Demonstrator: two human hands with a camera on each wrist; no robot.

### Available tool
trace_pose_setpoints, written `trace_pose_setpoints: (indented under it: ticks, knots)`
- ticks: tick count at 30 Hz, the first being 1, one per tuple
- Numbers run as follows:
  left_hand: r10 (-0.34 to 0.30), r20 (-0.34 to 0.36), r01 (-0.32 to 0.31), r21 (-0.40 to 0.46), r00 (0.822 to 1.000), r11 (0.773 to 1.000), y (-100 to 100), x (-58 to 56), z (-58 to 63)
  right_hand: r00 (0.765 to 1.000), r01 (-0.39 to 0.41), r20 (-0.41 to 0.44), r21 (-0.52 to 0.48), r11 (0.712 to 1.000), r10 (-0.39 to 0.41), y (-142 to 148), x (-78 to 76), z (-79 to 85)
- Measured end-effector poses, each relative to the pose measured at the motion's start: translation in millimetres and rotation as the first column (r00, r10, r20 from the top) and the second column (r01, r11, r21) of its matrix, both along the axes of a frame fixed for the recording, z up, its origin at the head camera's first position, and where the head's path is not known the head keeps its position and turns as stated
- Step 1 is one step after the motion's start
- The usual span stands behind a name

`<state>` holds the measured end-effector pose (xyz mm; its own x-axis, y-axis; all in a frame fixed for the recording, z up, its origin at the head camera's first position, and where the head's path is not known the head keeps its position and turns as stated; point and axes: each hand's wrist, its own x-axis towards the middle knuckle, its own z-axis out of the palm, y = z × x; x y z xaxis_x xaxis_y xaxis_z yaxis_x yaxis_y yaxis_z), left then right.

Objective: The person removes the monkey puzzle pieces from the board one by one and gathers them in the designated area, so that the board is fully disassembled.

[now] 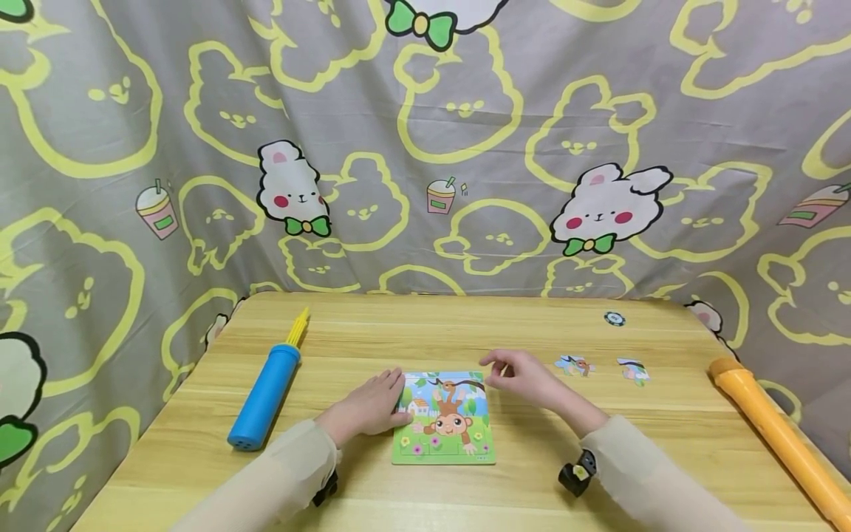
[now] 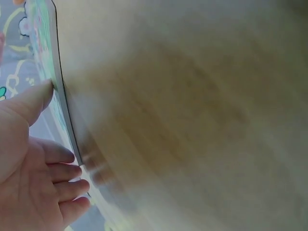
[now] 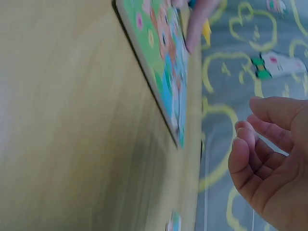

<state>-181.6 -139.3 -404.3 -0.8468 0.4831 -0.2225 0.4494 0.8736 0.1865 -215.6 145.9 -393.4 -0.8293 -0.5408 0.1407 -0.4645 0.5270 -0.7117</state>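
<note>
We rest our left hand, fingers extended, against the monkey jigsaw puzzle. Our right hand, loosely curled, hovers beside its upper right corner.

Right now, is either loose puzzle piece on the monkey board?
No, both loose pieces lie on the wooden tabletop, right of the monkey board.

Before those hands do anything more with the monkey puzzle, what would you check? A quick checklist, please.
1. Left hand against the puzzle board: ok, touching its left side.
2. Right hand free to pick something up: ok, nothing seen in it.
3. Loose pieces picture side up: ok, both show their pictures.
4. Loose pieces in the board: not ok, they lie apart, to its right.
5. Gaps waiting for them: cannot tell.
6. Blue pump out of the way: ok, apart on the left.
</note>
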Motion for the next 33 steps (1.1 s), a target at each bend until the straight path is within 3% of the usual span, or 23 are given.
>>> trace_pose_setpoints:
  ticks: [8,14,23,33]
  knots:
    - [-0.016,0.024,0.015,0.033,1.000,0.999,-4.3,0.2,-3.7,0.988,-0.152,0.019,0.043,0.987,0.151,-44.1,7.6,-8.4]
    - [-0.025,0.042,0.025,0.020,0.999,0.999,-6.8,1.6,-3.3,0.975,-0.209,0.091,0.074,0.975,0.202,-65.9,12.4,-14.5]
    - [-0.033,0.016,0.034,-0.006,0.999,0.999,-6.5,4.6,-1.3,0.977,-0.211,0.045,0.230,0.950,0.206,-88.1,13.3,-19.9]
    - [-0.047,-0.008,0.046,-0.033,0.999,0.998,-5.5,5.0,-2.4,0.975,-0.198,-0.026,0.349,0.916,0.221,-90.1,16.2,-23.4]
